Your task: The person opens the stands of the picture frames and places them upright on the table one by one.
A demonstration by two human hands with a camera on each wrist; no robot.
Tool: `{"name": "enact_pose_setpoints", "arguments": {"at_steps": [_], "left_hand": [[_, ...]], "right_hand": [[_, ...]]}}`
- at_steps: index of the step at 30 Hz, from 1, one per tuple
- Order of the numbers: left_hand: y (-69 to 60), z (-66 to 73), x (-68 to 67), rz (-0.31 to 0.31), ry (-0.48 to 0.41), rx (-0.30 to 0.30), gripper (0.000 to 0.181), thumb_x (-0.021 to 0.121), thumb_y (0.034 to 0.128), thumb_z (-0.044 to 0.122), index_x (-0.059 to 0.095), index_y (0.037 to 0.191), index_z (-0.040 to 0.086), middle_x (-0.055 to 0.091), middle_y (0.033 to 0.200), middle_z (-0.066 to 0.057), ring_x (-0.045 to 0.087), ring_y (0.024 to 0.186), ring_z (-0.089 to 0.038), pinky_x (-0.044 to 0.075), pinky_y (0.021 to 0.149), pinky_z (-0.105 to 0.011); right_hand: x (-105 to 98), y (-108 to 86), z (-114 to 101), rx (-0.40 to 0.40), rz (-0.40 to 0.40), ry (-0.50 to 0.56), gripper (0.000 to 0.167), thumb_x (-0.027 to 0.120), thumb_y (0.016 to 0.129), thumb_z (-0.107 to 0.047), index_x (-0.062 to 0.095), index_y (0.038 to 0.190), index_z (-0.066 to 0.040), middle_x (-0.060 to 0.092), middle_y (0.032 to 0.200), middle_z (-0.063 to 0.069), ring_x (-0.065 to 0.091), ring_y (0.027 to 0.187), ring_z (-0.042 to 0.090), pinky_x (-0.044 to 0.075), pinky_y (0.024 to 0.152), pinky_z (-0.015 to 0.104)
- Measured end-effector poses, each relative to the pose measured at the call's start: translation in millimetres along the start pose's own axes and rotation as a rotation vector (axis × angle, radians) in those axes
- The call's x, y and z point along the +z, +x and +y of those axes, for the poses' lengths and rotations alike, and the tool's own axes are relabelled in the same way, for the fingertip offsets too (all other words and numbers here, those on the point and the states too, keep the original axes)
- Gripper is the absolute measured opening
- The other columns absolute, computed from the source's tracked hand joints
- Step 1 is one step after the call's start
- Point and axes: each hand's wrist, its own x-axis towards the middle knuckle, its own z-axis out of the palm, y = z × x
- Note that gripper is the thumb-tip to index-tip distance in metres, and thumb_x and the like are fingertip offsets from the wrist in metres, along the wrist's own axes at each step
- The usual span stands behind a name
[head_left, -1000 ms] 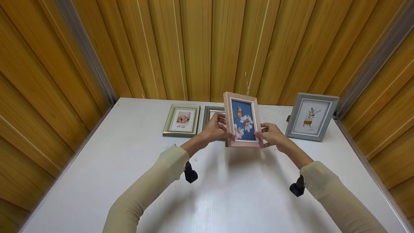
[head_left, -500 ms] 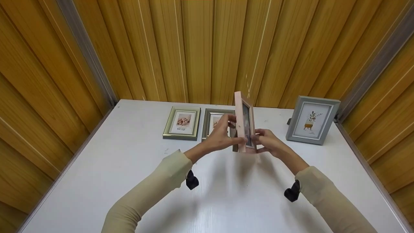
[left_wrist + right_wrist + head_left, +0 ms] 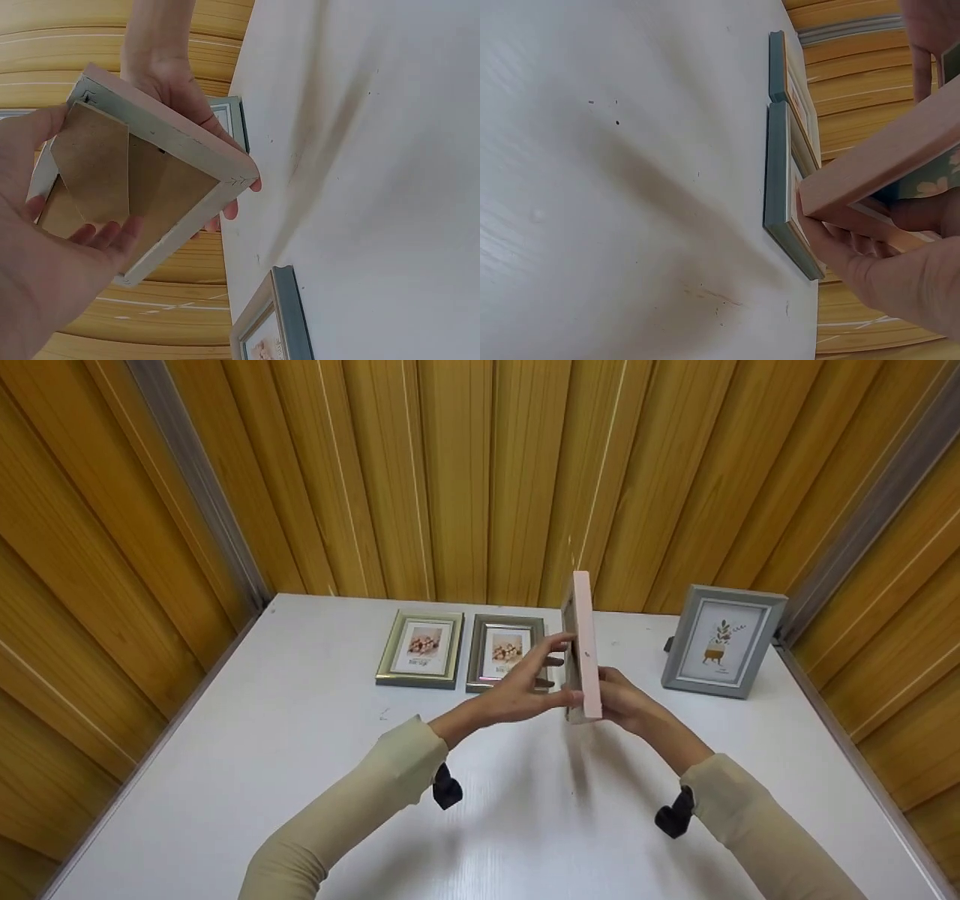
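A pink picture frame (image 3: 588,649) is held upright above the table, edge-on in the head view. My right hand (image 3: 628,703) grips its lower right side, thumb on the front, as the right wrist view shows. My left hand (image 3: 514,696) is at its back. In the left wrist view, the thumb and fingertips of that hand touch opposite edges of the brown stand flap (image 3: 94,165), which lies against the backing board (image 3: 169,176). The blue flower picture (image 3: 934,176) shows only partly in the right wrist view.
Two frames lie face up at the back of the white table (image 3: 300,750): a pale gold-green one (image 3: 384,660) and a darker grey-gold one (image 3: 475,660). A grey-green frame (image 3: 679,656) stands at the right. Wood-patterned panels (image 3: 450,472) rise behind the table.
The pink frame has turned from facing the head camera to edge-on and shifted slightly right. My left hand has moved from its left edge to its back.
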Motion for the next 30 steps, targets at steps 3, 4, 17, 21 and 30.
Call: {"name": "enact_pose_setpoints", "arguments": {"at_steps": [3,4,17,21,30], "left_hand": [[0.8,1.0,2.3,-0.011,-0.042,-0.020,0.081,0.072,0.0941,0.022,0.025,0.159,0.023,0.033,0.162,-0.009,0.043,0.143,-0.025,0.046,0.112,-0.040],[1.0,1.4,3.1,-0.009,-0.056,-0.027,0.080,0.072,0.0938,0.021,0.025,0.159,0.021,0.034,0.161,-0.009,0.044,0.143,-0.024,0.046,0.113,-0.039],[1.4,3.4,3.5,0.017,-0.028,-0.119,0.067,0.076,0.0911,0.027,0.045,0.147,0.007,0.048,0.152,-0.010,0.051,0.141,-0.028,0.049,0.111,-0.033],[1.1,2.5,1.2,0.022,-0.036,-0.117,0.066,0.076,0.0909,0.024,0.047,0.148,0.007,0.051,0.151,-0.010,0.054,0.138,-0.031,0.051,0.109,-0.035],[-0.5,-3.1,-6.0,0.050,-0.011,-0.086,0.053,0.066,0.0938,0.013,0.055,0.144,0.000,0.059,0.144,-0.016,0.059,0.130,-0.028,0.054,0.103,-0.033]], "right_hand": [[-1.7,-1.4,1.2,-0.017,-0.007,0.011,0.047,0.056,0.102,-0.016,0.039,0.138,0.007,0.061,0.104,0.000,0.061,0.096,0.013,0.054,0.088,0.032],[-2.3,-1.7,2.0,-0.024,-0.010,0.016,0.041,0.054,0.103,-0.016,0.042,0.135,0.006,0.061,0.103,-0.001,0.061,0.095,0.012,0.054,0.087,0.031],[-6.3,-1.0,7.6,-0.023,-0.006,0.034,0.034,0.059,0.099,-0.016,0.048,0.126,0.001,0.064,0.098,-0.002,0.064,0.093,0.012,0.055,0.085,0.031],[-6.3,0.4,7.5,-0.010,0.005,0.030,0.037,0.056,0.101,-0.015,0.046,0.131,0.005,0.066,0.098,-0.001,0.066,0.094,0.013,0.056,0.085,0.032],[-8.5,-4.6,9.6,-0.018,-0.041,-0.008,0.069,0.054,0.106,-0.029,0.023,0.155,0.008,0.064,0.125,0.009,0.067,0.112,0.021,0.055,0.094,0.040]]}}
